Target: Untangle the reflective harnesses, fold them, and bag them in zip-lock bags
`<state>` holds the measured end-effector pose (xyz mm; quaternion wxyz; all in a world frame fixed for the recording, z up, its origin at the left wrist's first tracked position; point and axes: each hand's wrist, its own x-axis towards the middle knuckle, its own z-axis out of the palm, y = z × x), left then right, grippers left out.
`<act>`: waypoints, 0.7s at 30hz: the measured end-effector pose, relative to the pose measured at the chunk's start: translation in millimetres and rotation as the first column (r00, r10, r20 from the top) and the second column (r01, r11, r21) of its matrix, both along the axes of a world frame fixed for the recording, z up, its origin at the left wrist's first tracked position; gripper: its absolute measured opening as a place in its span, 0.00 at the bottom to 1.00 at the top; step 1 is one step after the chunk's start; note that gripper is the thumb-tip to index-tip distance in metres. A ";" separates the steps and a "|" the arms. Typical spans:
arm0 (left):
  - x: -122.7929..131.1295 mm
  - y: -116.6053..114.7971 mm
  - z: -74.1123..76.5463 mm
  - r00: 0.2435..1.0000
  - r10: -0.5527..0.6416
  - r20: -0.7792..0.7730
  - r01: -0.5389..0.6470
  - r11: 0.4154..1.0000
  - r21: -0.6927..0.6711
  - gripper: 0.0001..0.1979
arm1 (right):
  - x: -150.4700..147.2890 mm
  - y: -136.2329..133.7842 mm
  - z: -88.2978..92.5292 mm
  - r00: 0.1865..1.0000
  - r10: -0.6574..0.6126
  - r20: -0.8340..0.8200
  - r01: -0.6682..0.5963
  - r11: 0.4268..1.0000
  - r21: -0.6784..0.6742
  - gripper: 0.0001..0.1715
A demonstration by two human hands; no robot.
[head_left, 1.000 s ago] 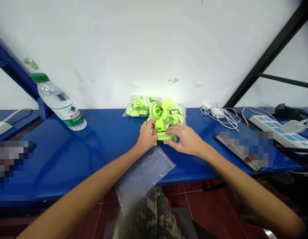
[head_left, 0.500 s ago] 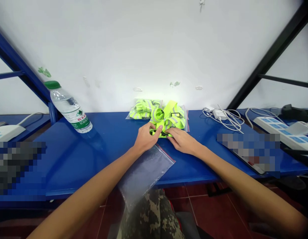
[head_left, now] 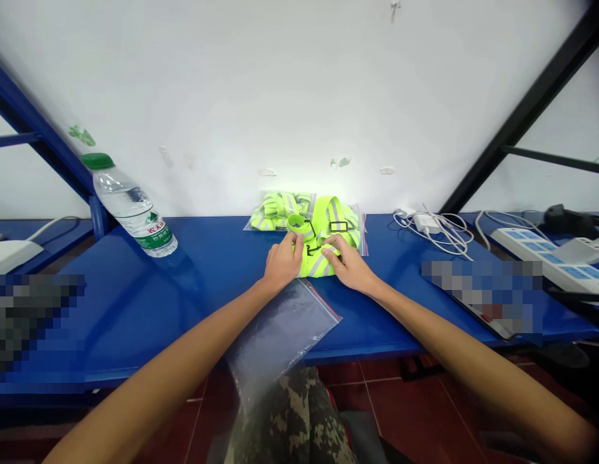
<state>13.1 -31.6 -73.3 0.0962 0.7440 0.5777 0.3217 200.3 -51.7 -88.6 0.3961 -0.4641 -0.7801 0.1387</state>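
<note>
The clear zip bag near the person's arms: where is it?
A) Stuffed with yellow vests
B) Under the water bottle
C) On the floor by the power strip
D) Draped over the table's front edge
D: the clear zip bag lies on the blue table, and its lower end hangs past the front edge.

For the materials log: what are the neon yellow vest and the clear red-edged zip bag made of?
The neon yellow vest looks like soft synthetic fabric, perhaps polyester, matte with silvery reflective bands. The clear red-edged zip bag looks like thin glossy see-through plastic.
</note>
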 end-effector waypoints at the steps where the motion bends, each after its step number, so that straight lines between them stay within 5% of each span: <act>1: 0.1 1.0 -0.6 1.000 -0.005 0.004 0.005 1.000 0.002 0.15 | -0.8 -0.8 -0.2 1.000 -0.013 -0.006 0.013 1.000 0.019 0.11; 9: 7.4 2.9 -0.6 1.000 0.005 -0.021 -0.003 0.998 0.065 0.08 | 1.3 -4.2 -2.3 0.986 -0.139 0.092 0.101 0.938 0.332 0.14; 15: 9.2 5.2 -1.5 0.999 -0.029 -0.043 0.034 0.993 0.109 0.03 | 0.9 -14.5 6.0 0.918 -0.256 0.304 0.130 0.916 0.380 0.21; 21: 12.6 2.0 3.0 0.996 -0.002 -0.090 0.004 1.000 0.023 0.07 | 0.4 -31.7 8.7 0.853 -0.191 0.486 -0.044 0.901 0.431 0.21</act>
